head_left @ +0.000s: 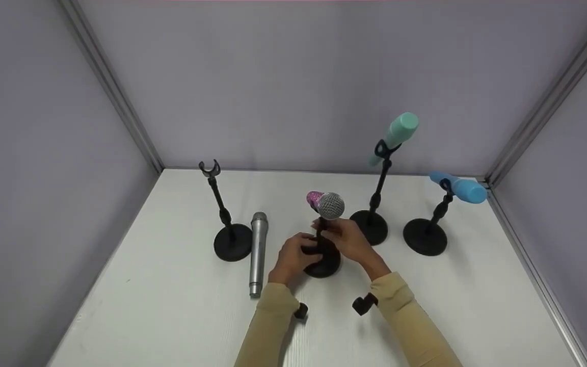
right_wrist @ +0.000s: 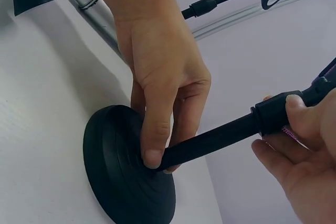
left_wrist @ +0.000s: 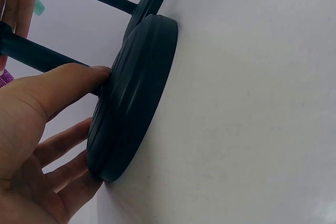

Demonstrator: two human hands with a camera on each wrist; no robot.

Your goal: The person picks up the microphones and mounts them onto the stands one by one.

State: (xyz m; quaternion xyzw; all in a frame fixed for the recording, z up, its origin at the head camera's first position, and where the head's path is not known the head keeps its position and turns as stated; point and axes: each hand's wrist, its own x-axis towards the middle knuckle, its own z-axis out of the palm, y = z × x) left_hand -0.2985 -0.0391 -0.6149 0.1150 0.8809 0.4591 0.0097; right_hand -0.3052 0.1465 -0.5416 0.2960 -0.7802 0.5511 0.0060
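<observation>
Glittery pink and silver mesh, centre of the head view: that's the pink microphone (head_left: 328,205), up top of a black stand (right_wrist: 210,141), and both hands are on that stand! Down low, the left hand (head_left: 294,256) is clamped on the round base (right_wrist: 121,156), thumb pressed by the pole's foot, fingers curled to the rim. Higher up, the right hand (head_left: 349,239) pinches the collar (right_wrist: 274,115) between thumb and fingers. This looks like the adjusting step, base steadied, collar worked; whether it's turning, I can't tell. Next move, I'd say, calls for a firm left hold while the right sets the collar without tipping that top-heavy load. Left of centre, a silver microphone (head_left: 258,255) lies on the white table (head_left: 171,306), just beside a second stand (head_left: 233,243) with its cradle bare. Upper right, a green microphone (head_left: 400,130) sits mounted; farther right, a blue microphone (head_left: 460,187), mounted too.
</observation>
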